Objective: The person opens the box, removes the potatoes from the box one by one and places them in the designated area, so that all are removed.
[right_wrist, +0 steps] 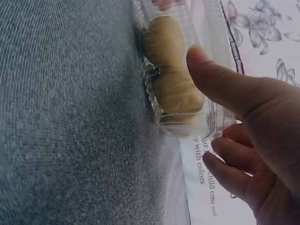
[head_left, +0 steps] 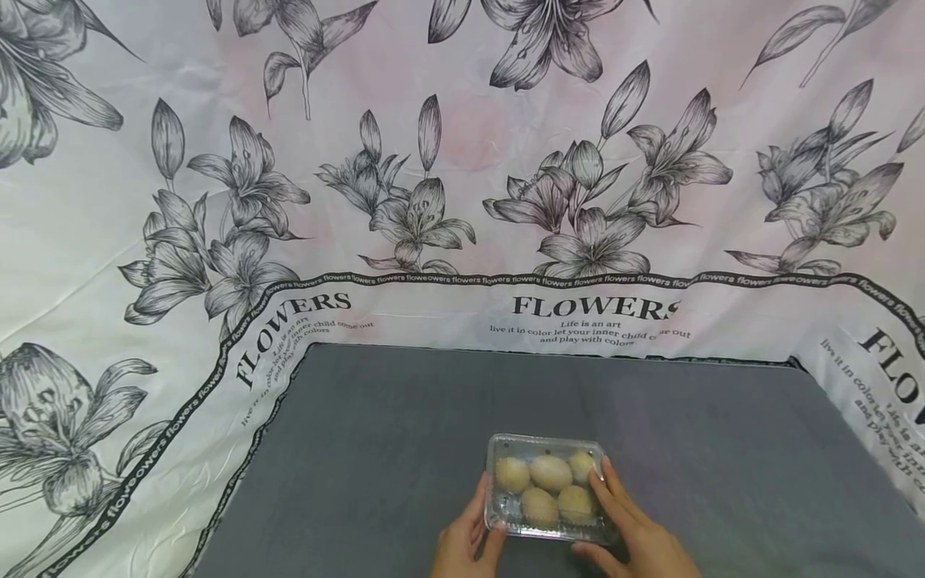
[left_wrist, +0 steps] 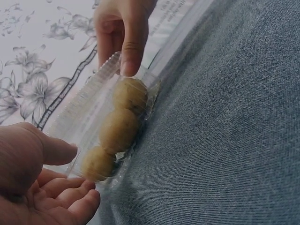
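A clear plastic container (head_left: 542, 531) sits low over the near middle of the grey surface in the head view. Through its plastic show several round, yellow-brown potatoes (head_left: 551, 474), arranged in two rows. My left hand (head_left: 466, 539) grips the left end, thumb at the near corner and fingers along the side. At the other end, my right hand (head_left: 639, 539) holds the container with its fingers over the right edge and its thumb by the near corner. In the right wrist view, the right thumb (right_wrist: 220, 84) lies against the clear plastic, with the other fingers by the end wall.
A grey cloth-like tabletop (head_left: 376, 449) spreads around the container. Behind it and at both sides hangs a white and pinkish sheet (head_left: 426, 313) printed with lilies and the word FLOWERS. The sheet's black-bordered lower edge meets the tabletop's back and left edges.
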Demonstrator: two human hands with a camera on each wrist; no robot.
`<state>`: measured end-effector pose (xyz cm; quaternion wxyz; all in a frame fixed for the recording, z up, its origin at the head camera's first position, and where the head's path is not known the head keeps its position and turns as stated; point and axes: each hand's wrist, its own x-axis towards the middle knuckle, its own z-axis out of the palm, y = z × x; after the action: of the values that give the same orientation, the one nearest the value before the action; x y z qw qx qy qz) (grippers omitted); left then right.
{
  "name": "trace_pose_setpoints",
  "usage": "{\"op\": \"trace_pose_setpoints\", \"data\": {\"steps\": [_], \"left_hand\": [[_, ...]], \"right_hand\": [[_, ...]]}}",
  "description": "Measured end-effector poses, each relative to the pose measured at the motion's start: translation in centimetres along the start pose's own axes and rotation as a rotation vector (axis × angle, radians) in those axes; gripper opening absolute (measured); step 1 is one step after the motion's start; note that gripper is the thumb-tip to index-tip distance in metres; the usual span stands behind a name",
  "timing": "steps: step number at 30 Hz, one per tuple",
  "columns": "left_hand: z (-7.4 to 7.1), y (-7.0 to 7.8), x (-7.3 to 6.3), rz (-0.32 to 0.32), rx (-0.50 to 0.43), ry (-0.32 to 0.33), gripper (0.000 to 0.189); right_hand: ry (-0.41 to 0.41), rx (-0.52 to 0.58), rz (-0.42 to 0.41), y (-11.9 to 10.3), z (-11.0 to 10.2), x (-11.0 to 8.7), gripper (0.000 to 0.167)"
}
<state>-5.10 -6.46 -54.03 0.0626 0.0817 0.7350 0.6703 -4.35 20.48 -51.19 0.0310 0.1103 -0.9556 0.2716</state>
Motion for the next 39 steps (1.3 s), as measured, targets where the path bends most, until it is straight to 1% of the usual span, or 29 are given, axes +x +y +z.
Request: {"op": "trace_pose_setpoints", "data": {"steps": [5,9,13,20,25,31,34,39], "left_hand": [[0.0,0.2,0.1,-0.007,0.004,0.000,0.071],[0.1,0.1,0.0,0.010,0.010,-0.007,0.070],[0.0,0.0,-0.1,0.030,0.025,-0.017,0.070],[0.0,-0.1,0.1,0.003,0.018,-0.008,0.071],[0.0,-0.1,0.1,0.000,0.022,0.008,0.071],[0.0,-0.2,0.1,0.018,0.031,0.009,0.070],[0.1,-0.2,0.1,0.008,0.030,0.014,0.070],[0.0,-0.2,0.1,-0.010,0.032,0.008,0.071]], "right_hand": [[-0.009,0.005,-0.003,0.0,-0.4,0.2,0.095],[-0.015,0.011,-0.008,0.1,-0.4,0.1,0.093],[-0.002,0.006,-0.019,0.1,-0.3,0.0,0.090],[0.013,-0.013,-0.017,0.0,-0.1,0.1,0.087],[-0.004,-0.015,0.004,-0.3,-0.2,0.1,0.084],[-0.062,0.030,0.078,-0.6,-0.3,0.1,0.083],[-0.031,0.026,0.072,-0.6,-0.1,-0.1,0.082],[0.092,-0.024,-0.006,-0.4,0.7,-0.3,0.078]]}}
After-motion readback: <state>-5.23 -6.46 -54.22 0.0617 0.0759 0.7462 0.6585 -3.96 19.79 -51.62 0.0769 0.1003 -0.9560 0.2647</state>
